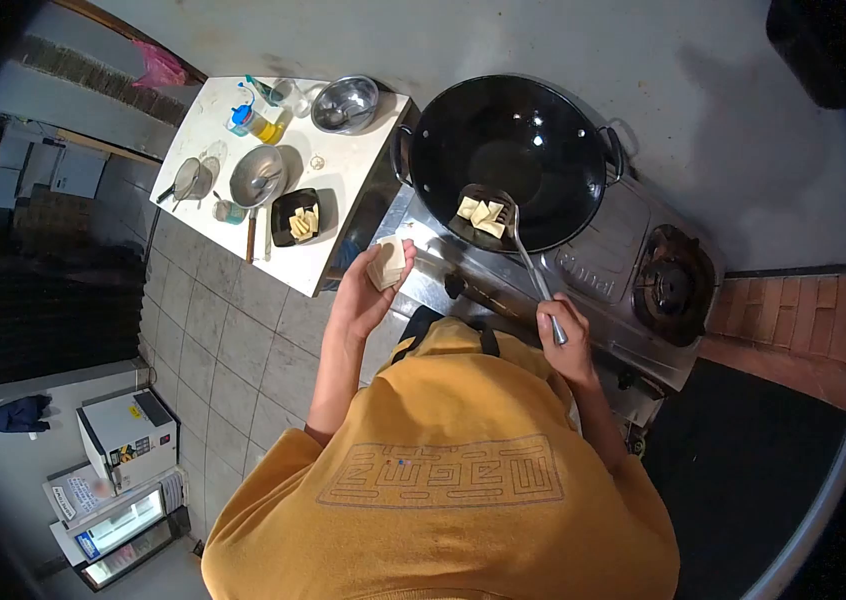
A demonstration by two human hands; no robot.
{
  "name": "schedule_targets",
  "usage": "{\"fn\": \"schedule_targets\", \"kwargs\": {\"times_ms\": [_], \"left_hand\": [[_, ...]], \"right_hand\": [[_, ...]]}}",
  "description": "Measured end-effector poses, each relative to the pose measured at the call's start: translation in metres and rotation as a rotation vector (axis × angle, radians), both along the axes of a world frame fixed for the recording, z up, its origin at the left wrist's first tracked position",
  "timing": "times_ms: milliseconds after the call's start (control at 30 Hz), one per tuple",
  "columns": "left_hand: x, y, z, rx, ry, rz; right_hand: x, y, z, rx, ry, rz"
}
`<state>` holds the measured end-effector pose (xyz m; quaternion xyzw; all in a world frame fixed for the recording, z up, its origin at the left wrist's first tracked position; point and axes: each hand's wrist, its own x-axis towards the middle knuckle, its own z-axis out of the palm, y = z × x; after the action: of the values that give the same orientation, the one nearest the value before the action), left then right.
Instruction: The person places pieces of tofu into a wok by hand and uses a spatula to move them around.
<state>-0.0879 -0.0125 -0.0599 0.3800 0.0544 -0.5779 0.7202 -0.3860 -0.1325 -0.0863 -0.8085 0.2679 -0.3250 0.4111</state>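
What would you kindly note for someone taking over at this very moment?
Left hand: holds a pale block, raised beside the wok.
Right hand: grips the spatula by its handle end, with the blade inside the wok.
The wok sits on the stove.
Done: a few pale pieces lie in the wok by the blade.
Left: the block is not in yet; pale strips wait on the black dish on the white table.
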Motion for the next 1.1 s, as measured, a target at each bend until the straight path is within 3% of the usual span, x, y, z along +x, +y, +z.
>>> {"fn": "schedule_targets", "kwargs": {"times_ms": [1100], "left_hand": [[0.0040, 0.0023, -0.0080, -0.011, 0.040, 0.033]], "right_hand": [[0.0025, 0.0050, 0.0012, -0.025, -0.006, 0.027]]}}
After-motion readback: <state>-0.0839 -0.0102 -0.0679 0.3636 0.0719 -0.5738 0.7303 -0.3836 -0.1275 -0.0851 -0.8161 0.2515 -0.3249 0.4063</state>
